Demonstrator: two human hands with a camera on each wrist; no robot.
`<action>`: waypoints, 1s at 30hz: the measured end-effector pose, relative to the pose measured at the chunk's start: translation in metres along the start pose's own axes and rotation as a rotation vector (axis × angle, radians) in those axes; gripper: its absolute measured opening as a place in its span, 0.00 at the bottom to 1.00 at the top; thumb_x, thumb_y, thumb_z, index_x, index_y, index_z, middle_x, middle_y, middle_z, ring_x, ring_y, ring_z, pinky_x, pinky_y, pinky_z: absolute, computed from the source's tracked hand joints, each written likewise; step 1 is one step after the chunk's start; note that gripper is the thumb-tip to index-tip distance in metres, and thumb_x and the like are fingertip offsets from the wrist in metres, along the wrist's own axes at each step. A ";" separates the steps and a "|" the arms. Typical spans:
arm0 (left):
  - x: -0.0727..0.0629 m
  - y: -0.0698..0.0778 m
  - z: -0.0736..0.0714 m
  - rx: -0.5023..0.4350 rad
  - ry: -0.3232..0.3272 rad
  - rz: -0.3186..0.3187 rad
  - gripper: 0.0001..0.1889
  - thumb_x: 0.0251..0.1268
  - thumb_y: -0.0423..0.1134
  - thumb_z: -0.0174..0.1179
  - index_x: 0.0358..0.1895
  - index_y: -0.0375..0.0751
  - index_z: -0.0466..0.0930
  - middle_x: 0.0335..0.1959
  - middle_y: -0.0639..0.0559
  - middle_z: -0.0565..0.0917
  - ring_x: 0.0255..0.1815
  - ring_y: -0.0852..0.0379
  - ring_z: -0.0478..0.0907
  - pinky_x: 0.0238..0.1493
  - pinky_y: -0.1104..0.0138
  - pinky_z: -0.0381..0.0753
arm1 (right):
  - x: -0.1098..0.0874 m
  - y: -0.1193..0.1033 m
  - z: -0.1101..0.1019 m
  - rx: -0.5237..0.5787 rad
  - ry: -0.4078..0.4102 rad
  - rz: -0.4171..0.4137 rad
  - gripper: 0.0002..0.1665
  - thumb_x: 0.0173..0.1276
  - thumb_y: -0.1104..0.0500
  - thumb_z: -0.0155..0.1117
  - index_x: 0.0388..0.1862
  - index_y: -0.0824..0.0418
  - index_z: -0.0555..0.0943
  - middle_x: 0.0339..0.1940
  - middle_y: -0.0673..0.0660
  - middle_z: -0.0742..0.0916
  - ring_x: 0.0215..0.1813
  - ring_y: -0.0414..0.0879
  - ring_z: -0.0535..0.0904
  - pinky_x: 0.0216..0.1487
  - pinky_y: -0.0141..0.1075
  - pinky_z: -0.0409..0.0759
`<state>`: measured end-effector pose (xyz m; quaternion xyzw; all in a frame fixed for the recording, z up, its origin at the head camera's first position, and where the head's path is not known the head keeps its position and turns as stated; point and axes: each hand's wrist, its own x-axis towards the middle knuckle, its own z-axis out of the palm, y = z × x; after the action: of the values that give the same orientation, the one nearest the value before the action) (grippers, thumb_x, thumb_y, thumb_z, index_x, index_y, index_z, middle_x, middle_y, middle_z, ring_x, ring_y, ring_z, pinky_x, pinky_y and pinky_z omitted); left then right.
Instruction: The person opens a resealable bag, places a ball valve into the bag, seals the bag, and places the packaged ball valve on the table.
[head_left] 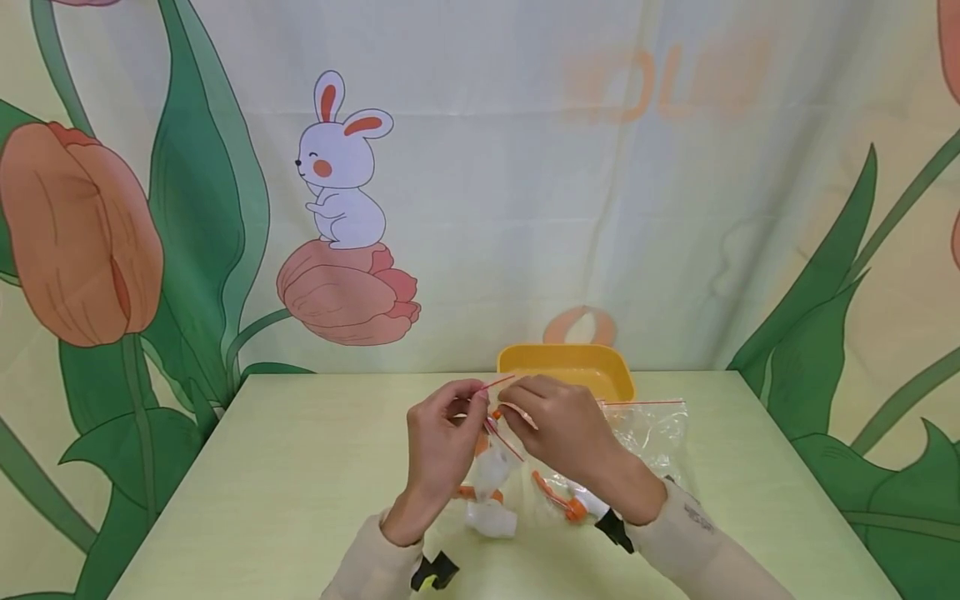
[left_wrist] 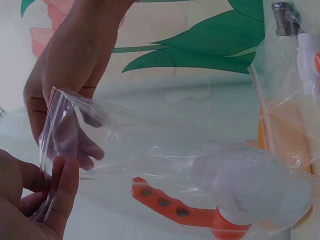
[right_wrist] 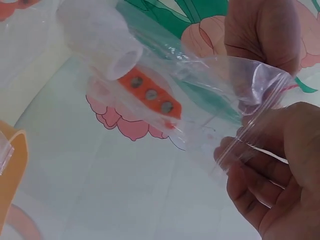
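Both hands hold a clear zip bag by its red-edged mouth, above the table. My left hand (head_left: 442, 442) pinches one side of the mouth between thumb and fingers. My right hand (head_left: 562, 425) grips the other side with curled fingers, partly seen through the film in the left wrist view. Inside the zip bag (left_wrist: 150, 130) are a rounded white plastic piece (left_wrist: 240, 180) and a curved orange strip (left_wrist: 170, 205) with grey dots. The right wrist view shows the white piece (right_wrist: 107, 40) with a round opening at its end.
A yellow box (head_left: 630, 385) stands at the table's back edge. Another clear bag (head_left: 652, 433) lies near it on the right. Below the hands on the table (head_left: 300, 500) are a white piece (head_left: 491, 521) and another orange strip (head_left: 551, 492).
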<state>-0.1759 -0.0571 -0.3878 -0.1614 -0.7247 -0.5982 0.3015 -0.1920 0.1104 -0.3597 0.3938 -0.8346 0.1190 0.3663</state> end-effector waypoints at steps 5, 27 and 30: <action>0.001 -0.001 0.000 -0.027 0.006 -0.034 0.03 0.65 0.31 0.63 0.39 0.37 0.85 0.29 0.46 0.85 0.24 0.56 0.85 0.26 0.70 0.85 | -0.001 0.000 -0.010 0.054 0.088 0.013 0.06 0.58 0.59 0.73 0.35 0.57 0.86 0.35 0.50 0.89 0.40 0.44 0.86 0.38 0.35 0.86; 0.007 0.006 0.002 -0.132 0.107 -0.117 0.03 0.63 0.23 0.60 0.37 0.29 0.81 0.29 0.33 0.83 0.25 0.54 0.86 0.29 0.70 0.86 | -0.046 -0.012 -0.010 0.218 0.191 0.354 0.08 0.59 0.50 0.72 0.30 0.52 0.84 0.26 0.45 0.85 0.25 0.37 0.78 0.24 0.26 0.72; 0.006 0.005 0.001 -0.131 0.121 -0.110 0.02 0.64 0.26 0.61 0.38 0.30 0.82 0.30 0.35 0.84 0.26 0.53 0.86 0.31 0.70 0.86 | -0.050 -0.013 -0.003 0.263 0.152 0.387 0.08 0.59 0.50 0.73 0.32 0.51 0.84 0.27 0.44 0.85 0.26 0.35 0.76 0.23 0.25 0.71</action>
<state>-0.1784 -0.0555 -0.3803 -0.1045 -0.6723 -0.6685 0.3002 -0.1597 0.1313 -0.3940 0.2609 -0.8418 0.3241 0.3440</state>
